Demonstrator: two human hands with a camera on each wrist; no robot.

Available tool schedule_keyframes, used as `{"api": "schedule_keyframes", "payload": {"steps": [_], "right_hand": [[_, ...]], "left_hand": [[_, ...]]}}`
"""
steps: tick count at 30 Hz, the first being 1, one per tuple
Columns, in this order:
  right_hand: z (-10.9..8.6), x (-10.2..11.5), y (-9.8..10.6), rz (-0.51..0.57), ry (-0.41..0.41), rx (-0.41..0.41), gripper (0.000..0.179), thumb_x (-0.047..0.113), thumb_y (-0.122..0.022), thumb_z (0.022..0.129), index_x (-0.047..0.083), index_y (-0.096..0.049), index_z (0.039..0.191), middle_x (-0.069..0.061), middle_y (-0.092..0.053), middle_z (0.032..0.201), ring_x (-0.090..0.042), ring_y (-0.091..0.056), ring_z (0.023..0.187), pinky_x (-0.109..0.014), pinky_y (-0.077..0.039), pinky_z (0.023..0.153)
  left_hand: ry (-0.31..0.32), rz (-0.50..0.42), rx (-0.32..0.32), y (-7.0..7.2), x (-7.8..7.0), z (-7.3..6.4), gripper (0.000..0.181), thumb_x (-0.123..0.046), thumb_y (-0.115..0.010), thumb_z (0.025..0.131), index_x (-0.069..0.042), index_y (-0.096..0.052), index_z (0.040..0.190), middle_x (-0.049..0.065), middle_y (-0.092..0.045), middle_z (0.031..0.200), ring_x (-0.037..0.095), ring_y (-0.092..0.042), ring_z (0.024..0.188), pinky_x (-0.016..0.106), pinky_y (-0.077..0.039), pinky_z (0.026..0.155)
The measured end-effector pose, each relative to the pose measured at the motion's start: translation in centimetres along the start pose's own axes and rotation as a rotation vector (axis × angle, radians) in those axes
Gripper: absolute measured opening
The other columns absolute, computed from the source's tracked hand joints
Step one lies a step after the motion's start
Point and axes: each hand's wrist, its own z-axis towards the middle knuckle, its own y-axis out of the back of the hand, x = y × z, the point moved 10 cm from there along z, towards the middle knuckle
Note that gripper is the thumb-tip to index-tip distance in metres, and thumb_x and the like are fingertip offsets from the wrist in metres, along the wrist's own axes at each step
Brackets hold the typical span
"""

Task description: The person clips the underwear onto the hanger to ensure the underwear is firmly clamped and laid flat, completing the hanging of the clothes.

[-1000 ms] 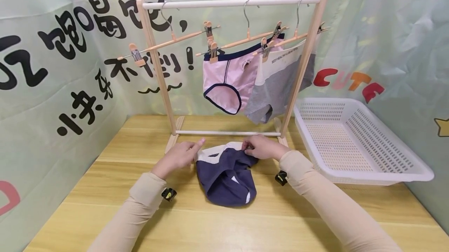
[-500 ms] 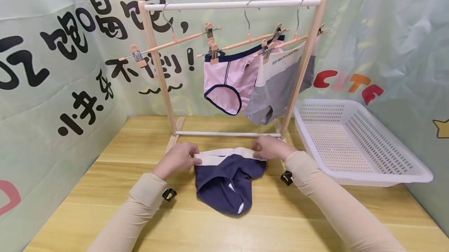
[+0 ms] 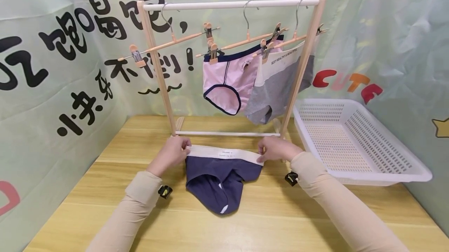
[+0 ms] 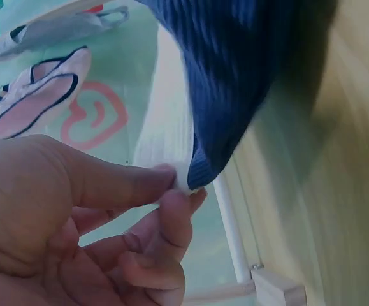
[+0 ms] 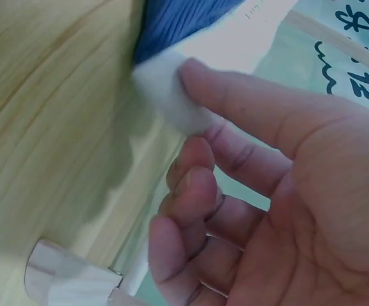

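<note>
A pair of navy underpants (image 3: 217,178) with a white waistband hangs between both hands in front of the rack, its lower part at the table. My left hand (image 3: 172,153) pinches the left end of the waistband; the left wrist view shows thumb and index finger on the white band (image 4: 165,121). At the other end, my right hand (image 3: 277,149) pinches the waistband's right corner, as the right wrist view shows on the white fabric (image 5: 171,89). The band is stretched nearly straight, with small print at its middle. One leg opening faces the camera.
Behind stands a wooden rack (image 3: 231,4) with a bare clip hanger (image 3: 172,41) at left. Pink underpants (image 3: 231,80) and grey-and-white underpants (image 3: 277,84) hang from two other clip hangers. A white perforated basket (image 3: 396,176) sits at right on the wooden table (image 3: 105,193).
The left hand came to pinch the waistband and moved left. My right hand shifted slightly right along the band. The bunched waistband is now spread out straight between them.
</note>
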Motion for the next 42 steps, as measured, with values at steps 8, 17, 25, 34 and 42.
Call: {"api": "schedule_keyframes", "payload": {"steps": [8,17,25,34,42], "right_hand": [[-0.5,0.5,0.5,0.044,0.027,-0.022,0.026,0.027,-0.084,0.092,0.015,-0.065,0.08,0.006,-0.056,0.069,-0.01,-0.052,0.063,-0.029,-0.045,0.064],[-2.0,0.8,4.3,0.192,0.028,-0.335,0.026,0.024,-0.084,0.091,0.014,-0.062,0.079,0.009,-0.052,0.062,-0.012,-0.049,0.063,-0.03,-0.042,0.067],[-3.3,0.8,6.1,0.348,0.032,-0.446,0.025,0.018,-0.081,0.093,0.012,-0.059,0.084,0.009,-0.055,0.064,-0.011,-0.042,0.057,-0.027,-0.035,0.057],[-4.7,1.0,8.0,0.446,0.04,-0.597,0.023,0.011,-0.083,0.094,0.006,-0.06,0.097,-0.004,-0.07,0.079,-0.008,-0.059,0.071,-0.022,-0.044,0.064],[-5.6,1.6,9.3,0.45,0.105,-0.638,0.023,0.008,-0.077,0.099,-0.001,-0.061,0.114,-0.013,-0.072,0.082,-0.004,-0.058,0.064,-0.021,-0.044,0.06]], "left_hand": [[0.042,-0.023,-0.037,1.2,1.4,0.2,0.006,-0.003,-0.066,0.088,-0.007,-0.069,0.086,0.005,-0.064,0.079,0.024,-0.058,0.075,0.032,-0.043,0.068],[0.069,-0.11,-0.098,2.6,1.8,-0.1,0.026,-0.018,-0.085,0.088,-0.011,-0.062,0.079,0.007,-0.069,0.082,0.023,-0.06,0.077,0.03,-0.044,0.066],[0.04,-0.169,-0.183,4.7,0.9,-0.6,0.018,-0.009,-0.078,0.09,-0.009,-0.063,0.081,0.01,-0.073,0.086,0.025,-0.073,0.083,0.031,-0.052,0.069],[-0.003,-0.174,-0.291,6.6,0.2,-0.9,0.015,-0.004,-0.076,0.089,-0.009,-0.063,0.085,0.004,-0.072,0.076,0.015,-0.063,0.071,0.031,-0.049,0.072],[-0.09,-0.205,-0.369,7.9,-1.1,-1.2,0.012,-0.001,-0.069,0.091,-0.008,-0.063,0.097,0.007,-0.072,0.083,0.02,-0.066,0.076,0.033,-0.05,0.073]]}}
